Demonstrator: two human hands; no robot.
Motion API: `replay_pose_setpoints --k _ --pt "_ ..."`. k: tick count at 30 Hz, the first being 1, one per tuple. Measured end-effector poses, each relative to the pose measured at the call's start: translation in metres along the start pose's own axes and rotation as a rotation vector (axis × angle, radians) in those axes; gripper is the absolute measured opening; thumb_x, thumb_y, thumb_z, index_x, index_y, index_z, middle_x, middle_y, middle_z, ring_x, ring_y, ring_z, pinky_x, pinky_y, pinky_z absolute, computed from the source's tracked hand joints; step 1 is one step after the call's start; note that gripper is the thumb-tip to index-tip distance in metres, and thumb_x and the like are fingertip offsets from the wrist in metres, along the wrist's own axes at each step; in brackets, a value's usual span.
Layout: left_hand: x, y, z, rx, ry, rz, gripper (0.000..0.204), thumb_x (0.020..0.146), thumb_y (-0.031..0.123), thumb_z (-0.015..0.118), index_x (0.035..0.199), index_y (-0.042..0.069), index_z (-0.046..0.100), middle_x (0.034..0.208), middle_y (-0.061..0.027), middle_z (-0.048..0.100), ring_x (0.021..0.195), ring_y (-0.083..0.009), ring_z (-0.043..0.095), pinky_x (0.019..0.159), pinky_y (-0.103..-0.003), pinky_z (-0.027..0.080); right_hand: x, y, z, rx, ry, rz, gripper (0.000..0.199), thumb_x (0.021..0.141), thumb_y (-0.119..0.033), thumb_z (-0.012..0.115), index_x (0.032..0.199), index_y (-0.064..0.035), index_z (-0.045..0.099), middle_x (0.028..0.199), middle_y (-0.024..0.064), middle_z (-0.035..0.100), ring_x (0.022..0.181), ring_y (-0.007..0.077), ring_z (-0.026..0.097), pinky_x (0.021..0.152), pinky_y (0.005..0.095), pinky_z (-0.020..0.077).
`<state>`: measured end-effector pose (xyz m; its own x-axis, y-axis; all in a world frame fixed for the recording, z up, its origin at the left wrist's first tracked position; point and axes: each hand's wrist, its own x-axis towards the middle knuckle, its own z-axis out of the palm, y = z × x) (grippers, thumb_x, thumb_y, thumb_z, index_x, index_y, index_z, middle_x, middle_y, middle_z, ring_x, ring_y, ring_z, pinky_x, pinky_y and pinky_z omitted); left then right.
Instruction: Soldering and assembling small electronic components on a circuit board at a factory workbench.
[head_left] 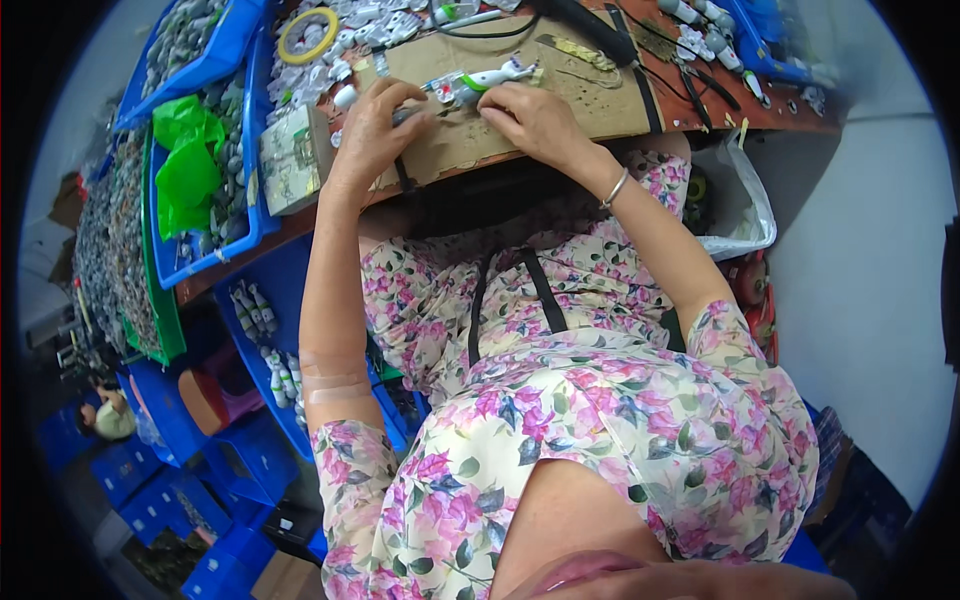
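Observation:
Both hands work over a brown cardboard sheet [590, 115] on the bench. My left hand [375, 135] is closed, thumb and fingers curled round a small grey part [404, 115]. Between the hands lies a small white-and-grey device [495, 77] with a bright green band and a red spot. My right hand [540, 122] is closed just on the near side of this device, its fingertips bent together beside the green band. Whatever those fingertips pinch, if anything, is hidden.
Yellow tape roll [309, 36] and many white parts lie at the back left. Blue bins [215, 262] of grey parts and a worn box [292, 160] stand left. Pliers [693, 95] and a black-handled tool [590, 30] lie right; a white-lined bin [755, 235] hangs below.

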<state>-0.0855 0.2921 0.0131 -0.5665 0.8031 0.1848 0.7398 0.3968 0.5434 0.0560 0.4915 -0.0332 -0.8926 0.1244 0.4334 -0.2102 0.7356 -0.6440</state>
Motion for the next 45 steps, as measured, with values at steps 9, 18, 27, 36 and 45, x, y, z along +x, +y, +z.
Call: replay_pose_setpoints --k 9,18,27,36,45 --pt "-0.042 0.003 0.009 0.091 0.201 0.027 0.046 0.074 0.013 0.078 0.117 0.007 0.061 0.105 -0.0130 0.058 0.106 -0.0341 0.056 0.093 -0.043 0.046 0.004 -0.014 0.008 -0.075 -0.056 -0.047 0.015 0.093 -0.019 0.062 0.099 -0.0057 0.068 0.091 0.0117 0.065 0.086 0.0324 0.064 0.075 0.0409 0.0516" --pt "-0.032 -0.012 0.010 0.102 0.258 0.125 0.041 0.082 0.008 0.071 0.121 0.008 0.062 0.116 -0.0118 0.062 0.108 -0.0325 0.058 0.095 -0.041 0.046 0.007 -0.055 0.020 -0.195 -0.290 -0.470 0.019 0.086 -0.011 0.067 0.104 -0.0109 0.067 0.103 0.0081 0.064 0.093 0.0286 0.064 0.075 0.0387 0.0524" --pt "-0.063 -0.032 -0.050 0.134 0.594 0.167 0.031 0.087 0.012 0.068 0.118 0.007 0.065 0.102 -0.0112 0.069 0.094 -0.0301 0.064 0.084 -0.039 0.050 0.034 -0.054 0.080 -0.251 -0.318 -0.869 0.019 0.084 -0.016 0.063 0.102 -0.0151 0.069 0.103 0.0024 0.060 0.101 0.0202 0.058 0.090 0.0351 0.0429" --pt "-0.110 -0.049 -0.054 0.248 0.717 -0.044 0.020 0.088 0.004 0.065 0.107 0.005 0.068 0.099 -0.0092 0.069 0.097 -0.0286 0.062 0.086 -0.038 0.049 0.099 -0.073 0.103 0.166 -0.218 -0.257 0.016 0.090 -0.020 0.066 0.095 -0.0066 0.072 0.073 0.0096 0.067 0.066 0.0231 0.066 0.064 0.0350 0.0502" --pt "-0.097 -0.055 -0.049 0.256 0.735 -0.041 0.019 0.084 0.005 0.066 0.102 0.006 0.068 0.096 -0.0098 0.068 0.092 -0.0304 0.061 0.085 -0.040 0.049 0.133 -0.071 0.112 0.334 -0.456 0.058 0.023 0.092 -0.020 0.066 0.099 0.0009 0.070 0.078 0.0016 0.067 0.070 0.0084 0.061 0.065 0.0263 0.0499"
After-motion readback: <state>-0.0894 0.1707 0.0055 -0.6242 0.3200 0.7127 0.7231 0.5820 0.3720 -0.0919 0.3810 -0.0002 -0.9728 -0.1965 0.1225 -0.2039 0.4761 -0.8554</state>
